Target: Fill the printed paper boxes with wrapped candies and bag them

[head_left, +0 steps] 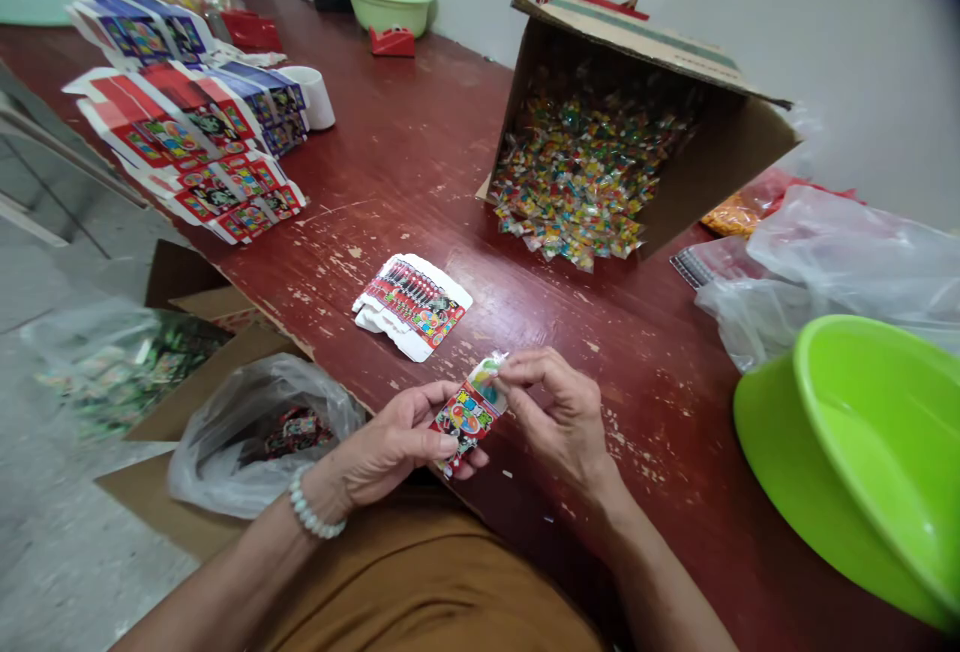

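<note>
Right now both hands meet just above the table edge, at 6 o'clock in the view. The left hand [397,442], with a white bead bracelet [312,508] on its wrist, holds a small red printed packet [466,419] in a narrow grip, its fingers curled behind the card and the thumb lying across it. The right hand [561,422] pinches the packet's upper end narrowly between thumb and forefinger, beside a clear-wrapped sweet [487,375] that sticks out there; whether those fingertips press on the card or on the wrapper is too small to tell.

Around them, the red-painted wooden table [465,272] is worn and chipped. At 12 o'clock, just beyond the hands, lies a folded white-backed printed card [412,305]. A cardboard box [645,62] lies tipped on its side at 1 o'clock, with a heap of wrapped sweets [570,177] spilling from its mouth. At 10 o'clock stand stacks of printed cartons [187,142]. A lime-green basin [847,452] sits tilted at 4 o'clock, beneath crumpled clear plastic bags [825,267] at 3 o'clock. Off the table at 8 o'clock, a clear plastic bag [259,437] holds more printed packets.
</note>
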### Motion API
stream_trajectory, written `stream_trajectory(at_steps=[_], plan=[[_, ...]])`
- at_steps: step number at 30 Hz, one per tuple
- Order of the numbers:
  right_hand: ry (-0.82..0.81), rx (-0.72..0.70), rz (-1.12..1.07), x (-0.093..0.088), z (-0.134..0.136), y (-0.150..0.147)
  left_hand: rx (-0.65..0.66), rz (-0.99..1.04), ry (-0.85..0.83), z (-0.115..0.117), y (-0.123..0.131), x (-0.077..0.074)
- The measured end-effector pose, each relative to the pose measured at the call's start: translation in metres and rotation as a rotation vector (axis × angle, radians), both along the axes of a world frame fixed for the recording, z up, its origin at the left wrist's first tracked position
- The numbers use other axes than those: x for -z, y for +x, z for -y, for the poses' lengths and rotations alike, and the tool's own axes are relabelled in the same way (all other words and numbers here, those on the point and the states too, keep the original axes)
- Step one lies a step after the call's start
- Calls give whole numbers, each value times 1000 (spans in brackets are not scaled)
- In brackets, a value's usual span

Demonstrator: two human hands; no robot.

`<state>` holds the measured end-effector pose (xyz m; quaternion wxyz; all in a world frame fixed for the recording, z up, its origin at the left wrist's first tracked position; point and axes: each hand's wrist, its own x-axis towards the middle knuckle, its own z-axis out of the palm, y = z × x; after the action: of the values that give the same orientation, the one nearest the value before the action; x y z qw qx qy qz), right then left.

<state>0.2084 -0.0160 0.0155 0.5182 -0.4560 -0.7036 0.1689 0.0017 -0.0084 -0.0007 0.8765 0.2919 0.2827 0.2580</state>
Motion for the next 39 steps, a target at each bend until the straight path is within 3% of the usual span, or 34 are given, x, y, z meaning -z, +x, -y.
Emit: stream_trajectory(at_steps=[5, 7, 12, 16, 18, 23, 26, 29, 31, 34, 36, 39], plan=[[-221, -342, 103, -12, -2, 16, 126, -72, 150, -5, 6, -3], [-299, -331, 39, -12, -3, 16, 132, -86, 189, -7, 9, -5], [-271, -70, -131, -5, -3, 7, -23, -119, 248, -11, 17, -10], [-358, -208, -43, -3, -2, 1, -105, -102, 247, -13, 21, -11], [-457, -241, -168, 1, -1, -1, -146, -101, 239, -15, 24, -13], [-683, -126, -779, 17, 0, -9, -244, -93, 77, -19, 31, -14], [-827, -223, -892, 19, -3, -14, -287, -151, 40, -19, 37, -9], [-933, -292, -903, 19, -8, -18, -297, -211, 119, -17, 40, -5], [-838, -219, -846, 20, -10, -18, -290, -236, 144, -16, 41, -6], [-492, -63, -579, 22, -11, -15, -243, -225, 59, -17, 40, -9], [-329, -90, -371, 21, -11, -10, -220, -201, -11, -17, 39, -10], [-271, -196, -159, 18, -10, -6, -239, -172, -74, -17, 37, -6]])
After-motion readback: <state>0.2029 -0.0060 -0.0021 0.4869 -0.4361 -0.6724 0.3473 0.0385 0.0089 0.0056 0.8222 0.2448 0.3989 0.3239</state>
